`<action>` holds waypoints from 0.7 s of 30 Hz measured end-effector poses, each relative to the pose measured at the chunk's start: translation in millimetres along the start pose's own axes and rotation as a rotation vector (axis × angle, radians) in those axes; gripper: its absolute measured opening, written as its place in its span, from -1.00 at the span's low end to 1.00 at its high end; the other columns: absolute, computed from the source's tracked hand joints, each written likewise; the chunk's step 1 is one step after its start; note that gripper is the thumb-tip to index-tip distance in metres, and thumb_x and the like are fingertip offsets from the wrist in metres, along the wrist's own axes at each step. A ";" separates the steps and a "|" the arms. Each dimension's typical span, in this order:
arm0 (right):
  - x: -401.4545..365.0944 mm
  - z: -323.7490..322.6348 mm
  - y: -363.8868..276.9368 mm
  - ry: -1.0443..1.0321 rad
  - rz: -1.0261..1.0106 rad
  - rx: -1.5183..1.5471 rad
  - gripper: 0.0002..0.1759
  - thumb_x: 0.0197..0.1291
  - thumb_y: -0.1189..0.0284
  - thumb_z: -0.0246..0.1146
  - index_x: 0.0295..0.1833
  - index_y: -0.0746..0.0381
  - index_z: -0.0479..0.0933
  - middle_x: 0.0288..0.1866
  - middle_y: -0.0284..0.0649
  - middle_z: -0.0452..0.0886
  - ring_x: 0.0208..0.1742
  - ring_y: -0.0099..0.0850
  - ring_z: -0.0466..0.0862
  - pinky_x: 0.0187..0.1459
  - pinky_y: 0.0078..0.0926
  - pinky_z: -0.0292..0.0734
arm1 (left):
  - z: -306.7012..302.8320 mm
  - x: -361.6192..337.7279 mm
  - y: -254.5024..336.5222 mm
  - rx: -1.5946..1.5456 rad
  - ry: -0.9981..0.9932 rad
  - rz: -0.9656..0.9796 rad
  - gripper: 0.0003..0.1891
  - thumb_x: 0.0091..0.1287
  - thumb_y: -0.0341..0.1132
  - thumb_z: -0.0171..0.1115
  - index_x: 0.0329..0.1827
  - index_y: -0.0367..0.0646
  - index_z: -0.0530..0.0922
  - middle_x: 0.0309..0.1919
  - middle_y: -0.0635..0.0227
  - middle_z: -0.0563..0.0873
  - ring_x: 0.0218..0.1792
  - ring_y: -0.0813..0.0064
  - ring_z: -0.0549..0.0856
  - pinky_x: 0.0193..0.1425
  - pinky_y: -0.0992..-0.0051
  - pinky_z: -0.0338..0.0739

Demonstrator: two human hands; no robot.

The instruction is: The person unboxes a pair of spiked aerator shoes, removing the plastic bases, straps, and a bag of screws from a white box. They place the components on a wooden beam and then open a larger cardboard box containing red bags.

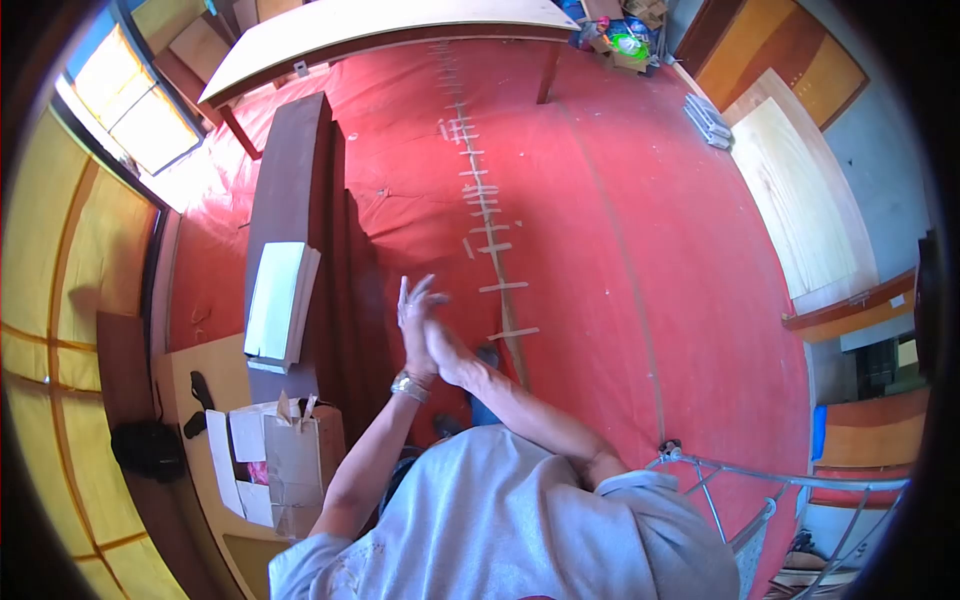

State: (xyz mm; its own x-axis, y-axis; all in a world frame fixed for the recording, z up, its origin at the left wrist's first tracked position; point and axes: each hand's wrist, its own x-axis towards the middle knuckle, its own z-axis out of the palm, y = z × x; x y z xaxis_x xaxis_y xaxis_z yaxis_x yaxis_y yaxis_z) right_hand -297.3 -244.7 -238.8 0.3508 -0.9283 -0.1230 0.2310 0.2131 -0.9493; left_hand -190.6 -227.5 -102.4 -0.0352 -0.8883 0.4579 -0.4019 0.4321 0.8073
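My left hand (413,325) and my right hand (443,352) are raised in front of me, meeting palm to palm above the red floor covering (580,250). The outstretched fingertips look slightly blurred, and part of my right hand's fingers is hidden against the left. No object shows between the palms. A metal-banded watch (409,386) circles my left wrist. Left of the hands, dark brown boards (285,190) lie lengthwise, carrying a pale flat stack (280,300) of panels or boxes.
An opened cardboard box (300,450) stands at lower left, near a black bag (147,450). A long table (390,25) spans the far end. Light wood panels (800,200) lean along the right wall. At lower right is a metal tube frame (790,480).
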 end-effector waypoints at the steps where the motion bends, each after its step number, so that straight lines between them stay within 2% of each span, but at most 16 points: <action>1: -25.0 26.1 -79.5 -0.036 0.161 0.104 -0.12 0.75 -0.17 -0.17 0.85 0.22 0.01 0.88 -0.08 0.05 0.85 -0.09 0.06 0.80 -0.05 -0.07 | 22.2 -4.9 -19.8 -0.015 -0.050 0.046 -0.40 0.83 -0.09 -0.23 0.81 -0.19 0.17 0.80 0.11 0.21 0.82 0.12 0.07 0.86 0.20 -0.06; 3: -63.3 28.6 -158.0 -0.057 0.224 0.212 -0.01 0.71 -0.28 -0.24 0.84 0.29 -0.03 0.90 -0.05 0.00 0.88 -0.19 0.01 0.81 -0.22 -0.10 | 43.9 -25.1 -78.0 -0.240 -0.157 -0.301 -0.45 0.81 -0.04 -0.20 0.68 -0.13 0.35 0.65 0.13 0.42 0.70 0.13 0.29 0.79 0.16 0.12; 4: -76.9 20.6 -182.6 -0.137 0.030 -0.009 -0.08 0.74 -0.23 -0.23 0.83 0.28 0.06 0.87 -0.03 0.09 0.86 -0.19 0.07 0.80 -0.14 -0.06 | 49.1 -35.8 -94.0 -0.388 -0.187 -0.544 -0.46 0.81 -0.03 -0.20 0.66 -0.11 0.37 0.62 0.14 0.45 0.68 0.13 0.32 0.78 0.14 0.14; 5: -70.4 5.2 -167.2 -0.169 -0.222 -0.255 -0.21 0.78 -0.12 -0.22 0.83 0.17 0.13 0.82 0.00 0.22 0.84 -0.13 0.16 0.78 -0.17 0.00 | 55.6 -41.3 -97.8 -0.624 -0.201 -0.801 -0.47 0.80 -0.02 -0.20 0.64 -0.10 0.39 0.60 0.14 0.47 0.66 0.13 0.35 0.77 0.13 0.16; 7: -70.5 -4.5 -183.5 -0.143 -0.422 -0.514 -0.21 0.78 -0.10 -0.19 0.80 0.23 0.15 0.83 0.02 0.19 0.83 -0.07 0.17 0.76 -0.10 0.05 | 78.0 -41.4 -87.5 -1.054 -0.184 -1.148 -0.47 0.79 0.01 -0.19 0.60 -0.08 0.43 0.55 0.15 0.52 0.62 0.14 0.40 0.74 0.09 0.20; 8: -67.5 -15.5 -184.1 -0.125 -0.440 -0.591 -0.27 0.76 -0.06 -0.11 0.80 0.12 0.20 0.82 -0.01 0.22 0.79 -0.07 0.25 0.75 -0.11 0.11 | 94.4 -37.7 -79.2 -1.247 -0.181 -1.236 -0.48 0.79 0.02 -0.19 0.58 -0.06 0.45 0.52 0.16 0.55 0.60 0.14 0.43 0.73 0.07 0.23; 11: -41.6 -83.8 -142.1 -0.102 -0.420 -1.089 -0.34 0.68 0.01 0.02 0.74 0.01 0.34 0.74 -0.09 0.39 0.71 -0.11 0.40 0.69 -0.03 0.22 | 160.2 -7.9 -43.5 -1.800 -0.231 -1.302 -0.49 0.78 0.06 -0.18 0.52 -0.02 0.50 0.45 0.18 0.63 0.53 0.15 0.52 0.70 0.01 0.29; 13: -12.4 -162.0 -72.2 -0.027 -0.246 -0.915 -0.49 0.68 0.19 -0.09 0.54 -0.01 0.56 0.60 -0.12 0.58 0.68 -0.11 0.46 0.63 -0.05 0.35 | 190.9 19.6 -18.2 -1.778 -0.325 -1.342 -0.49 0.77 0.08 -0.17 0.49 0.00 0.54 0.40 0.19 0.68 0.49 0.16 0.58 0.67 -0.02 0.34; 14: -17.8 -191.4 -101.1 0.155 -0.520 -1.070 -0.60 0.56 0.17 0.15 0.34 0.04 0.68 0.44 -0.17 0.70 0.50 -0.13 0.63 0.50 -0.08 0.54 | 202.8 33.0 -4.9 -1.715 -0.376 -1.373 -0.49 0.77 0.09 -0.17 0.47 0.01 0.56 0.37 0.20 0.71 0.46 0.16 0.61 0.66 -0.04 0.36; 15: 3.1 -239.5 -56.9 0.248 -0.708 -1.112 -0.60 0.59 0.18 0.16 0.36 0.04 0.67 0.41 -0.16 0.72 0.45 -0.13 0.68 0.45 -0.09 0.57 | 204.7 51.6 24.0 -1.442 -0.418 -1.454 -0.46 0.77 0.10 -0.13 0.53 -0.02 0.53 0.40 0.22 0.70 0.45 0.11 0.62 0.65 -0.09 0.35; 16: -19.2 -256.4 -97.5 0.375 -0.079 -0.793 -0.58 0.66 0.19 0.14 0.47 0.04 0.60 0.39 -0.14 0.74 0.40 -0.11 0.71 0.43 -0.11 0.58 | 209.7 62.5 29.0 -1.371 -0.534 -1.458 -0.47 0.76 0.07 -0.07 0.53 -0.06 0.54 0.45 0.20 0.68 0.50 0.10 0.59 0.64 -0.08 0.38; 18: -50.8 -333.9 -46.2 0.584 -0.056 -0.519 -0.53 0.69 0.23 0.15 0.46 0.29 0.61 0.45 0.03 0.69 0.44 -0.12 0.70 0.46 -0.15 0.56 | 222.8 82.2 29.0 -1.279 -0.692 -1.403 -0.48 0.76 0.04 0.01 0.53 -0.12 0.57 0.49 0.19 0.66 0.52 0.10 0.59 0.61 -0.05 0.43; 19: -84.0 -375.2 -6.0 0.662 -0.029 -0.331 -0.54 0.66 0.26 0.19 0.47 0.30 0.61 0.39 -0.03 0.73 0.33 -0.28 0.75 0.34 -0.26 0.64 | 229.8 87.7 25.1 -1.254 -0.738 -1.357 -0.47 0.75 0.05 0.02 0.52 -0.13 0.58 0.48 0.20 0.67 0.50 0.11 0.61 0.60 -0.03 0.45; 20: -108.7 -446.2 116.6 0.826 0.006 -0.166 -0.57 0.63 0.26 0.23 0.44 0.23 0.64 0.26 -0.12 0.75 0.23 -0.38 0.74 0.25 -0.33 0.66 | 236.6 95.4 22.8 -1.224 -0.785 -1.310 -0.47 0.75 0.05 0.03 0.51 -0.14 0.59 0.46 0.20 0.69 0.48 0.12 0.63 0.58 -0.01 0.47; 21: -161.1 -491.6 176.9 0.918 -0.038 -0.209 -0.61 0.59 0.24 0.28 0.35 0.19 0.67 0.12 -0.26 0.73 0.12 -0.44 0.71 0.19 -0.32 0.66 | 243.0 104.3 21.4 -1.179 -0.770 -1.312 -0.48 0.75 0.04 0.03 0.49 -0.14 0.61 0.44 0.19 0.71 0.45 0.12 0.65 0.56 0.00 0.49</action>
State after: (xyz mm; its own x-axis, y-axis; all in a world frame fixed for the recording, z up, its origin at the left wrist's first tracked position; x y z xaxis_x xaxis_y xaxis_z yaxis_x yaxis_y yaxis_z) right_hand -759.1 -207.1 -529.2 -0.5263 -0.8297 -0.1862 0.0291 0.2012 -0.9791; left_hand -425.2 -348.7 -127.8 -0.7389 -0.4206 -0.5264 0.2080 -0.8855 0.4155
